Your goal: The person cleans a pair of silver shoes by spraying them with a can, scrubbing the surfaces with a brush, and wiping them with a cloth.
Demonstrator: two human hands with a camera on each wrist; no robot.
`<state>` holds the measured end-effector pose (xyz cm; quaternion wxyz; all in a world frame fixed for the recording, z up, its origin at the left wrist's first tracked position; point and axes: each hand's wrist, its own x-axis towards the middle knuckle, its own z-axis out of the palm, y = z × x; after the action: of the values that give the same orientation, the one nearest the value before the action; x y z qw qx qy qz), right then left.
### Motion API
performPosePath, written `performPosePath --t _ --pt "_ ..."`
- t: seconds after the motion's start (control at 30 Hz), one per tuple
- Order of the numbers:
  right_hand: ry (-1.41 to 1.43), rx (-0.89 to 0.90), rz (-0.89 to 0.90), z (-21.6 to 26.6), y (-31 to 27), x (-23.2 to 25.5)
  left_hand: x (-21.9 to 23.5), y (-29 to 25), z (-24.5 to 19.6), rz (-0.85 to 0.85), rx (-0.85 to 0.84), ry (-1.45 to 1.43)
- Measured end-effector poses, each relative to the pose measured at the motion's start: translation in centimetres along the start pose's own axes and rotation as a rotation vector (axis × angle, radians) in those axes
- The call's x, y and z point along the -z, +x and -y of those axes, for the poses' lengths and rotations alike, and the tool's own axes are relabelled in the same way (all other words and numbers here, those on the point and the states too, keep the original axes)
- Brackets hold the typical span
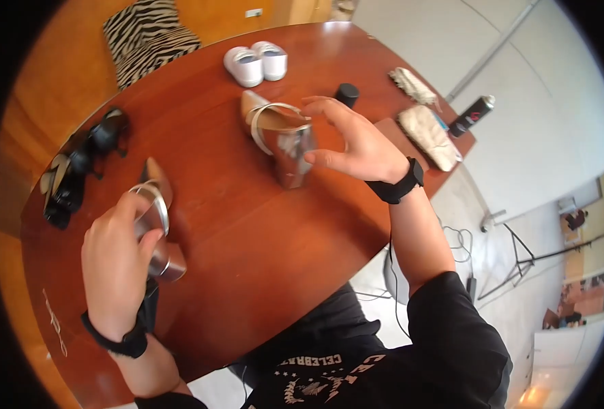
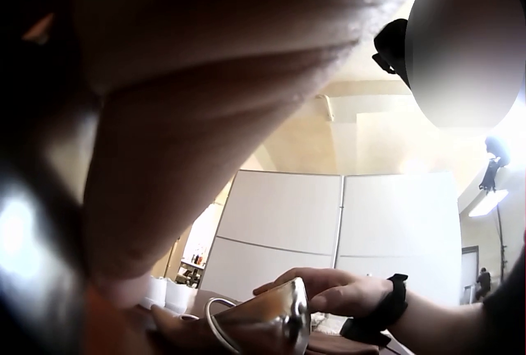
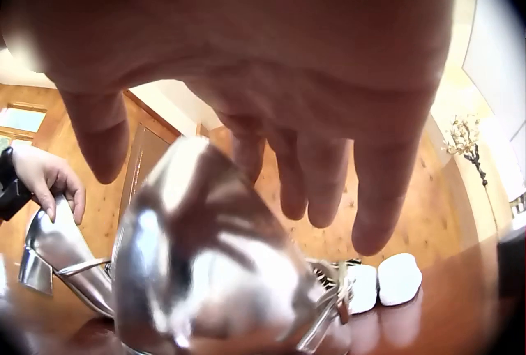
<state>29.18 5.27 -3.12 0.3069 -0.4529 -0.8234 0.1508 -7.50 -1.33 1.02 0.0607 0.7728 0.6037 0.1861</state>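
Observation:
Two silver heeled shoes stand on the brown table. My left hand (image 1: 114, 262) pinches the back of the left shoe (image 1: 155, 221) between thumb and fingers; the right wrist view shows this hand (image 3: 51, 178) at the heel end of that shoe (image 3: 62, 244). Around the back of the other shoe (image 1: 294, 146), my right hand (image 1: 363, 143) is spread, thumb and fingers apart. In the right wrist view its fingers (image 3: 320, 178) hang straight above and beside the shiny shoe (image 3: 205, 265); whether they touch it, I cannot tell.
White shoes (image 1: 247, 65) stand at the table's far edge, black shoes (image 1: 108, 133) at the left. A black cylinder (image 1: 346, 94), a cream cloth item (image 1: 428, 136) and a spray can (image 1: 472, 116) are at the right. A thin string (image 1: 53, 320) lies near the left edge.

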Motion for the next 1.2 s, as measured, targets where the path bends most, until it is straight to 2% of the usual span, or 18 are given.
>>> performPosePath --t 0.03,0.07,0.13,0.17,0.23,0.3,0.43,0.5,0.6,0.63,0.8,0.93,1.03,1.13,1.2 --pt "-0.034 -0.004 -0.032 0.2 -0.7 1.3 -0.3 -0.1 0.4 -0.020 -0.033 -0.028" --pt "-0.020 -0.114 -0.046 -0.6 -1.9 3.0 -0.4 -0.1 0.7 -0.009 -0.032 -0.008" --pt "-0.053 -0.168 -0.216 -3.5 -4.6 6.6 -0.4 -0.1 0.8 0.014 -0.012 0.000" --pt "-0.181 -0.218 -0.296 -4.9 -6.2 8.9 -0.4 0.0 0.7 0.031 0.009 -0.010" --pt "-0.035 -0.447 -0.397 -9.3 -10.1 14.3 -0.2 0.4 0.5 0.079 0.051 -0.021" --pt "-0.257 -0.577 -0.503 -13.5 -13.7 19.7 -0.2 0.8 0.5 0.132 0.094 -0.025" --pt "-0.824 -0.872 -0.456 -20.1 -18.8 28.3 -1.1 0.6 1.0 0.091 0.024 -0.052" --pt "-1.057 -1.080 -0.327 -23.6 -21.0 31.8 -1.3 0.5 1.2 0.067 -0.011 -0.051" --pt "-1.043 -1.181 -0.454 -24.7 -20.5 32.7 -1.3 0.4 1.1 0.082 0.016 -0.079" --pt "-1.007 -1.190 -0.455 -25.5 -19.9 32.9 -1.4 0.4 1.0 0.085 0.021 -0.082" --pt "-0.911 -0.989 -0.553 -29.9 -17.1 32.3 -1.6 0.9 0.6 0.101 0.034 -0.068" --pt "-0.808 -0.837 -0.584 -31.0 -15.2 30.3 -1.8 0.9 0.7 0.121 0.071 -0.098" --pt "-0.732 -0.864 -0.627 -32.1 -14.9 30.3 -2.0 0.8 0.8 0.120 0.092 -0.110" --pt "-0.815 -0.840 -0.655 -32.7 -14.7 30.6 -2.0 0.9 1.0 0.131 0.093 -0.106" --pt "-0.707 -0.849 -0.619 -32.0 -15.0 30.8 -2.0 0.9 1.0 0.129 0.086 -0.102"
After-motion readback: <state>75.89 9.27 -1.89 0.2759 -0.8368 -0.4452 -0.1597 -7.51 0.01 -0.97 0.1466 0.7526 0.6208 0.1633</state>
